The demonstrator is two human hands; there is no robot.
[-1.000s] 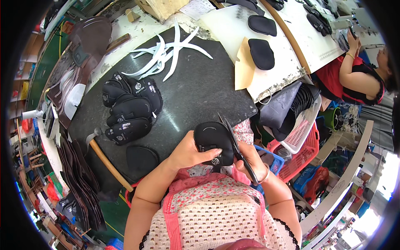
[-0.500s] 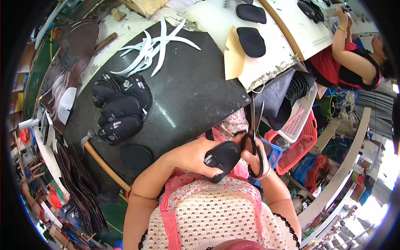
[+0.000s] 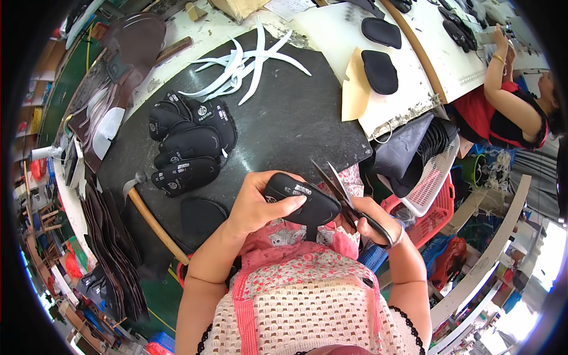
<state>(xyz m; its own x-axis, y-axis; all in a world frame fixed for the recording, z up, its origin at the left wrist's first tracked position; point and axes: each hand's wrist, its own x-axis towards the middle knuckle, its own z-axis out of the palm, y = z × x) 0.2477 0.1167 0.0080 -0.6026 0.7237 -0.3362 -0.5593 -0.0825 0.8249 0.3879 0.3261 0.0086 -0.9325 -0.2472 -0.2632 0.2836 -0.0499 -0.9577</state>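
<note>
My left hand [image 3: 251,207] grips a black padded shoe piece [image 3: 305,204], rounded, with white print, its thumb pressed on top. My right hand [image 3: 376,219] is closed round the handles of a pair of scissors [image 3: 338,184]. The blades stand a little apart and point up and left, just beyond the piece's right end. Right-hand fingertips are at or under that end; whether they also hold it is unclear. On the black work mat [image 3: 284,130] lies a heap of similar black padded pieces [image 3: 192,139], left of my hands.
White curved strips [image 3: 239,68] lie at the mat's far side. A hammer [image 3: 154,222] rests at its left edge, beside dark stacked sheets [image 3: 106,248]. More black pieces [image 3: 380,72] sit far right. White and red baskets [image 3: 435,177] stand right; a person [image 3: 509,106] works beyond.
The padded piece has turned from steeply slanted to nearly level, its print now facing up. The scissors have swung from upright to leaning left. The whole view has shifted slightly.
</note>
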